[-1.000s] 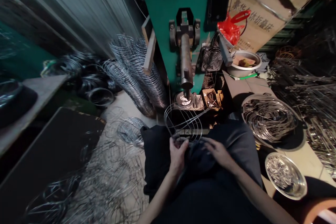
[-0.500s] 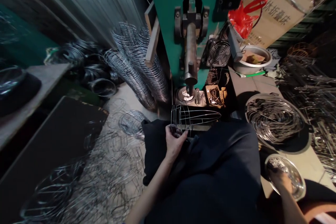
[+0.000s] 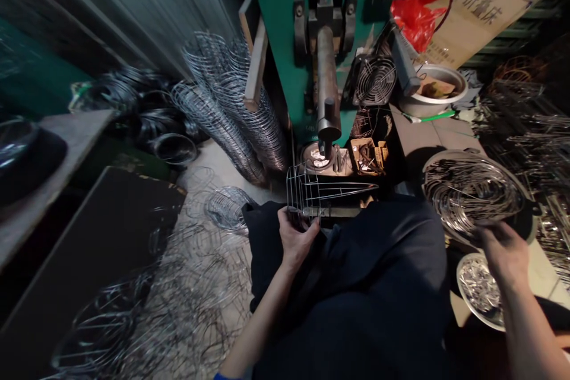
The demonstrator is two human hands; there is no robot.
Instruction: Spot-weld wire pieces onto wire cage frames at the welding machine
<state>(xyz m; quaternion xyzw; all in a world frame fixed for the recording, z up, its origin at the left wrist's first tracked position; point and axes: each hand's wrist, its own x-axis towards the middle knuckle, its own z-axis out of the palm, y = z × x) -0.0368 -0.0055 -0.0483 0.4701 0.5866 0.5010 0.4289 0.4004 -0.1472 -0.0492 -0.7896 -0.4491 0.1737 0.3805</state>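
My left hand [image 3: 297, 238] is closed on the near end of a wire frame [image 3: 307, 193], thumb and fingers gripping its lower wires. The frame has curved ribs, and long thin wires reach out to the right below the machine's round steel arm [image 3: 327, 80]. My right hand [image 3: 507, 252] hangs at the near rim of a wide basin [image 3: 532, 214] of bent wire pieces [image 3: 472, 190]. Its fingers are dark and blurred, so what they hold, if anything, does not show. Just below it is a bowl of small shiny metal parts [image 3: 478, 285], partly hidden by my forearm.
Tall stacks of wire rings [image 3: 227, 101] lean left of the green machine [image 3: 276, 24]. Loose wire frames [image 3: 196, 297] cover the floor. A small box of tools [image 3: 367, 157] sits under the steel arm. At right stand a white bowl [image 3: 439, 108] and piled wire parts [image 3: 525, 124].
My right hand has come up out of the bowl of metal parts and moved forward to the wire basin's rim. My left hand still holds the wire frame, which has tilted slightly.
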